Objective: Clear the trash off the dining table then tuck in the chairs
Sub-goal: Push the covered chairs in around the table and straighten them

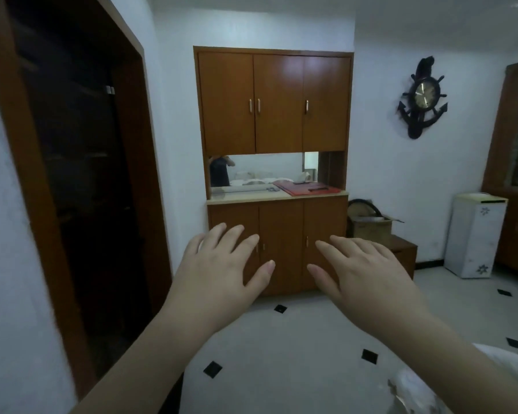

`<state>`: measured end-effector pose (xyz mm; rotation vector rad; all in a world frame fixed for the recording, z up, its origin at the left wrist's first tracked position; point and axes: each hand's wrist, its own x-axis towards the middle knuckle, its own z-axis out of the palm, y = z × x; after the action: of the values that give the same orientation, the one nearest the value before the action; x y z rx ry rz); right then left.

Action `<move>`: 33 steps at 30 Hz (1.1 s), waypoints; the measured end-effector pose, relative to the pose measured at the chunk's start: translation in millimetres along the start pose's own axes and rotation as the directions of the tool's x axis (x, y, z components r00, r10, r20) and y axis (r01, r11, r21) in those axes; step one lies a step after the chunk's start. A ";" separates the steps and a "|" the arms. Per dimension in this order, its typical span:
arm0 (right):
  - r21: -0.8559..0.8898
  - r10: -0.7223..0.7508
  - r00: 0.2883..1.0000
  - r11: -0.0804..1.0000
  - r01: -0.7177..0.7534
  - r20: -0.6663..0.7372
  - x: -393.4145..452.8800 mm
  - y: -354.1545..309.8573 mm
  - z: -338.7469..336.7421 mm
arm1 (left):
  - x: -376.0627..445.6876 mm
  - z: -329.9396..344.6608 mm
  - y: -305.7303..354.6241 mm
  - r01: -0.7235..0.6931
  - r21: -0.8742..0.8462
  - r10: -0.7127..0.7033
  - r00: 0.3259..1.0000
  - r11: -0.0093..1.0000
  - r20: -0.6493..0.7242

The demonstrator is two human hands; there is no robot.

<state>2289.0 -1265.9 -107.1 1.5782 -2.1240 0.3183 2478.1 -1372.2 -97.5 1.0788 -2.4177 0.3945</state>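
Trash, looks like crumpled white wrappers, is only glimpsed at the bottom right corner, blurred. A cardboard box with a round metal tray poking out is parked beside the glossy wooden cabinet. Left hand and right hand are held spread flat, nothing gripped or touched.

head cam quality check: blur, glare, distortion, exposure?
Head view: dim, bluish cast; doorway nearly black. Soft glare on the upper cabinet doors. Wide-angle bowing at the frame edges. Slight softness on the left hand and right hand; white stuff bottom right is blurred.
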 end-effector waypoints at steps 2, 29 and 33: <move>-0.022 0.042 0.999 0.999 -0.042 0.010 26.3 20.3 21.3 | 36.2 21.8 5.4 -0.014 -0.017 0.015 1.000 1.000 0.011; -0.119 0.151 0.987 0.983 -0.144 0.055 372.7 93.3 253.0 | 399.8 291.5 -63.8 -0.121 -0.182 0.133 0.990 0.976 0.054; -0.154 0.262 0.960 0.957 -0.246 0.095 391.9 120.1 272.6 | 452.3 333.7 -39.2 -0.216 -0.237 0.232 0.972 0.947 0.038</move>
<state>2023.4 -1679.4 -135.4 1.2724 -2.3870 0.1593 2145.0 -1824.1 -145.2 0.7293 -2.5769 0.1445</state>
